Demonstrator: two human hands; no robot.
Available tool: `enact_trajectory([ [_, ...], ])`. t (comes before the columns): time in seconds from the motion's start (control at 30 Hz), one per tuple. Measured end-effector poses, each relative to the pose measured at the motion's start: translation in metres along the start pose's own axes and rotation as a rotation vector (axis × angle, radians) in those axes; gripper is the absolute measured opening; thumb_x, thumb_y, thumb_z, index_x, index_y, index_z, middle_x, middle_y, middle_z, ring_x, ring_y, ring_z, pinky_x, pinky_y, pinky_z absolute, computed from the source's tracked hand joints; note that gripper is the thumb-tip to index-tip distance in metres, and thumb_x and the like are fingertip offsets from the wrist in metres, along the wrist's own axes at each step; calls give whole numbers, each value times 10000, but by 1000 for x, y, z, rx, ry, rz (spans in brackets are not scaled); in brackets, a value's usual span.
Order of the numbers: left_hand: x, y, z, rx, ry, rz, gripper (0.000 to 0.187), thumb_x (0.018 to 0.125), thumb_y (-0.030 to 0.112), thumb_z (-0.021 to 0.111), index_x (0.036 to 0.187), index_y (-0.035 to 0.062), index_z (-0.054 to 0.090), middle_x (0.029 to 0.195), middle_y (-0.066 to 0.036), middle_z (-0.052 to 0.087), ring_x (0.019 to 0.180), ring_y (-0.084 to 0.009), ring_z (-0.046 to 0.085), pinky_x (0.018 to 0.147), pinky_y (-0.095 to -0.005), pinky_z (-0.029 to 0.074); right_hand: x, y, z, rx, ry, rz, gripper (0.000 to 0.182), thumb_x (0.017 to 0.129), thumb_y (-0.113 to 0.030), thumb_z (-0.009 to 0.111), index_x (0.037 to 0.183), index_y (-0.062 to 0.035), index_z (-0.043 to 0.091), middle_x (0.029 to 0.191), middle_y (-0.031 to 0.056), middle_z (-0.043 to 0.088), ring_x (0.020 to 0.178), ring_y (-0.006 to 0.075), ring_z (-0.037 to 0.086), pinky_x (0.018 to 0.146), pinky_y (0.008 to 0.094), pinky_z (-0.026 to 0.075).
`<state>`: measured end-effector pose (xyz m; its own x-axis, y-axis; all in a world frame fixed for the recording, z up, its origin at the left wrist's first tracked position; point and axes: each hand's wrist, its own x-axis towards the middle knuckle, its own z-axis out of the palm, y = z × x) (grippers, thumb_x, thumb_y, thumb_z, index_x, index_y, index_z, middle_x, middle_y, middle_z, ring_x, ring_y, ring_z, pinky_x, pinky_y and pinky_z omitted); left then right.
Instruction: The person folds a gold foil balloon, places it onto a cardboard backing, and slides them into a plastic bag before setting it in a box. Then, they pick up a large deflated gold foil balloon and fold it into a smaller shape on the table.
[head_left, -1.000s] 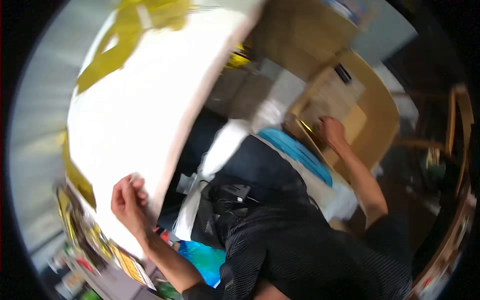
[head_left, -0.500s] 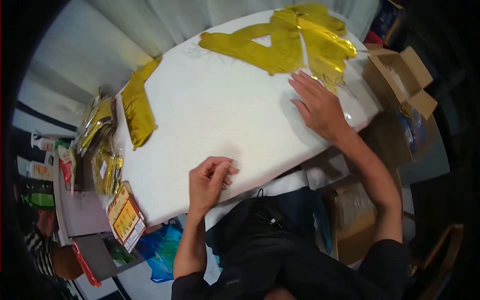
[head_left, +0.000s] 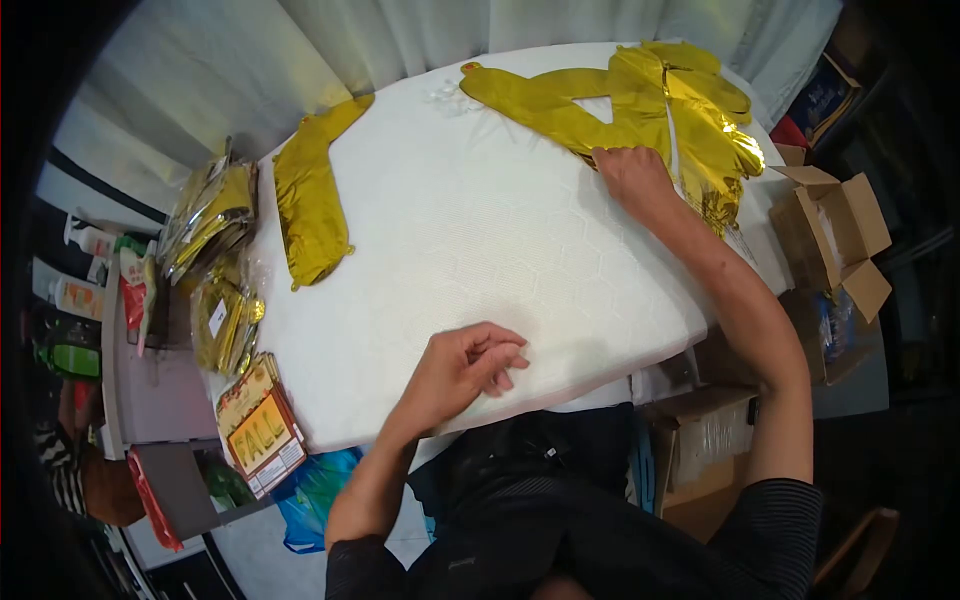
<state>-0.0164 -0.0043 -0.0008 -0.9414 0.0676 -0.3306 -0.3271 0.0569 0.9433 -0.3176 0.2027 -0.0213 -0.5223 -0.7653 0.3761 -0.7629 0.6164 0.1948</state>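
Observation:
Flat gold foil balloons (head_left: 560,105) lie at the back right of the white table (head_left: 430,220), one shaped like a letter A, with others overlapping beside it. My right hand (head_left: 635,180) pinches the lower edge of the A-shaped foil. My left hand (head_left: 475,365) rests near the front edge of the table, fingers curled and thumb close to them, nothing visible in it. A separate gold foil piece (head_left: 312,200) lies flat at the left, away from both hands.
Bagged gold foil packs (head_left: 215,215) and a stack of cards marked FALL (head_left: 262,430) sit at the left edge. An open cardboard box (head_left: 830,225) is at the right. Another person's arm (head_left: 108,492) shows at lower left.
My right hand has gone from spread fingers to a pinch at the foil's edge. My left hand stays curled near the front edge. The whole view has shifted slightly.

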Motion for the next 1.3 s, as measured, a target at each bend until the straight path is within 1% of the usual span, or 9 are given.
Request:
enact_trajectory([
  [0.4, 108, 65, -17, 289, 6, 137, 273, 1033, 182, 603, 1205, -26, 634, 1003, -83, 710, 774, -100, 660, 696, -261, 575, 8, -8, -11, -45, -47, 17, 39, 796, -26, 615, 792, 5, 638, 748, 209, 692, 742, 371, 717, 664, 483, 568],
  [0.5, 135, 71, -18, 402, 88, 221, 278, 1022, 169, 609, 1212, -34, 627, 937, -75, 683, 807, -121, 667, 707, -274, 581, 16, 8, -10, 17, -45, 175, 93, 776, -39, 660, 845, 4, 707, 786, 223, 707, 760, 363, 718, 685, 442, 574],
  [0.6, 166, 75, -23, 477, 135, 262, 301, 1013, 175, 625, 1224, -39, 618, 943, -82, 685, 816, -132, 670, 725, -288, 585, 18, 33, -9, 406, -16, 405, 133, 790, -72, 687, 878, -32, 779, 861, 156, 753, 743, 340, 724, 696, 428, 571],
  [0.7, 199, 73, -26, 517, 200, 311, 391, 996, 198, 649, 1282, -60, 587, 1071, -136, 687, 844, -162, 691, 754, -305, 592, 15, 49, -1, 703, 38, 541, 164, 782, -130, 779, 909, -25, 786, 837, 144, 756, 726, 285, 725, 705, 410, 558],
  [0.77, 219, 73, -26, 555, 248, 358, 427, 991, 207, 655, 1311, -62, 570, 1121, -154, 683, 858, -171, 700, 761, -306, 594, 15, 55, 2, 816, -17, 593, 224, 779, -185, 842, 883, 2, 776, 738, 108, 727, 653, 189, 671, 638, 376, 515],
  [0.83, 233, 77, -22, 690, 381, 414, 498, 977, 229, 665, 1361, -59, 533, 1218, -184, 666, 921, -198, 715, 771, -316, 599, 15, 62, 9, 877, -50, 603, 209, 807, -189, 826, 875, 1, 770, 714, 85, 709, 633, 158, 632, 615, 359, 490],
  [0.97, 255, 90, -12, 541, 365, 315, 541, 967, 242, 664, 1406, -31, 506, 1227, -188, 674, 972, -237, 719, 813, -344, 588, 16, 74, 20, 916, -108, 588, 156, 866, -171, 789, 870, -17, 768, 672, 36, 671, 601, 103, 541, 572, 322, 432],
  [1.03, 270, 93, -13, 761, 452, 518, 546, 956, 279, 661, 1393, -24, 534, 1214, -212, 691, 982, -289, 719, 861, -382, 566, 17, 80, 25, 957, -121, 589, 141, 868, -158, 786, 884, -19, 773, 692, 38, 685, 612, 103, 560, 581, 318, 447],
  [1.3, 294, 101, -8, 784, 496, 450, 442, 951, 424, 647, 1130, 31, 738, 1007, -158, 762, 930, -291, 725, 856, -399, 546, 15, 74, 19, 1183, -108, 679, 193, 822, -129, 822, 931, 24, 778, 809, 68, 745, 687, 115, 652, 636, 287, 512],
])
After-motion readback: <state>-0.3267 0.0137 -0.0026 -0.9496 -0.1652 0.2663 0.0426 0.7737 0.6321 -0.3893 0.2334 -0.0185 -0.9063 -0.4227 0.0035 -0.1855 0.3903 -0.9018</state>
